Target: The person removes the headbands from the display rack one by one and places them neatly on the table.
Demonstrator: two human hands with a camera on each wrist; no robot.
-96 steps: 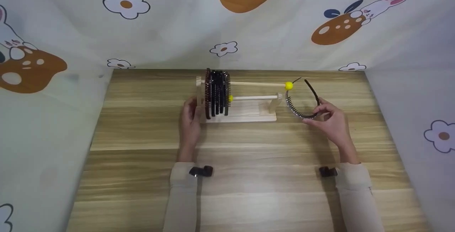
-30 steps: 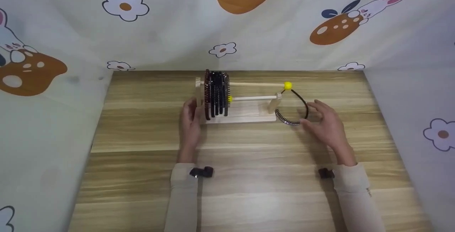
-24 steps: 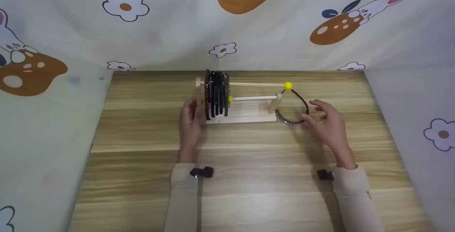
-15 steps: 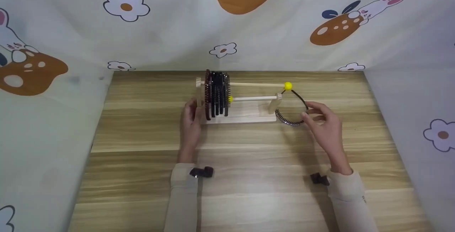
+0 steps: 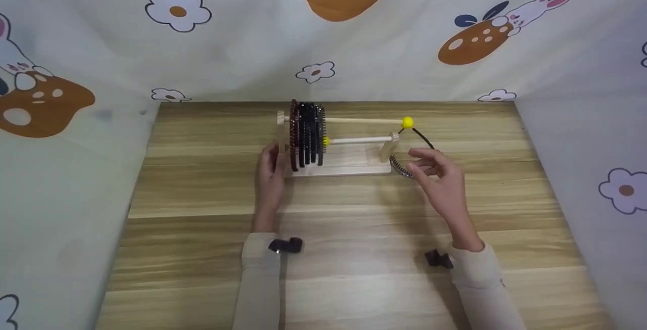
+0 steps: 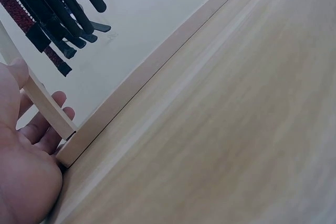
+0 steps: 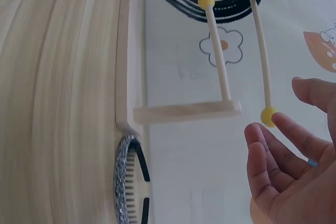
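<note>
A wooden stand (image 5: 354,169) has two rods tipped with yellow balls. Several dark headbands (image 5: 308,133) hang together on the upper rod at its left end. My left hand (image 5: 270,178) grips the stand's left upright (image 6: 46,106), fingers behind it. One toothed headband (image 7: 122,182) lies on the table against the stand's right end. In the head view my right hand (image 5: 440,183) hovers over that headband and partly hides it; the right wrist view shows the hand (image 7: 294,171) holding nothing, its fingers loosely bent, apart from the headband.
The upper rod's yellow ball (image 5: 408,122) sticks out past the stand's right upright (image 5: 388,148). A patterned cloth (image 5: 242,42) rises behind the wooden table (image 5: 343,269) and along both sides.
The right hand held the loose headband in the air at first, set it down beside the stand, touched it again, and has since let go and moved left. The left hand stays put.
</note>
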